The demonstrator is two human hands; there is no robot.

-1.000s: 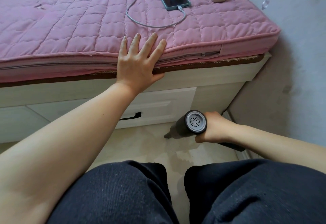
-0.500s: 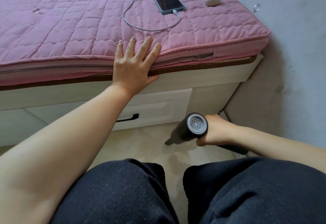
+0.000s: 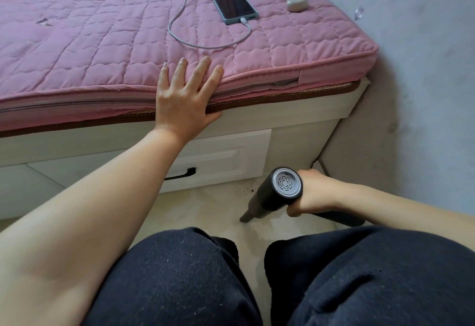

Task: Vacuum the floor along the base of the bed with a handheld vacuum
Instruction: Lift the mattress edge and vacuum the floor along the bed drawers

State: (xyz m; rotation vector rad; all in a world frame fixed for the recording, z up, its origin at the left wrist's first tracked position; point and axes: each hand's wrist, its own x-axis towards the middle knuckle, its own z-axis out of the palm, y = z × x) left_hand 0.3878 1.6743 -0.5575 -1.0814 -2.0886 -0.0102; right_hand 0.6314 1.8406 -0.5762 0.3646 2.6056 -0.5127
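The left hand (image 3: 183, 99) lies flat on the edge of the pink quilted mattress (image 3: 102, 43), fingers straight and spread wide, thumb hooked down over the brown trim, forearm stretched forward from the lower left. The right hand (image 3: 312, 193) is low on the right, its fingers wrapped round the grip of the dark grey cylindrical handheld vacuum (image 3: 272, 192). The vacuum tilts down and to the left; its round light grey vented end cap faces the camera, and its narrow nozzle tip sits at the pale tiled floor (image 3: 205, 212), though contact cannot be made out. Small dark crumbs (image 3: 247, 187) lie on the floor just beside the white bed base (image 3: 295, 130), near the nozzle. A white drawer with a black handle (image 3: 181, 174) is set in the base; it is closed, so its contents are hidden. On the mattress rest a dark-screened phone in a teal case (image 3: 235, 7), plugged into a looping grey cable (image 3: 180, 37), and a small beige oval case (image 3: 297, 3). Dark trousered knees (image 3: 180, 282) fill the foreground.
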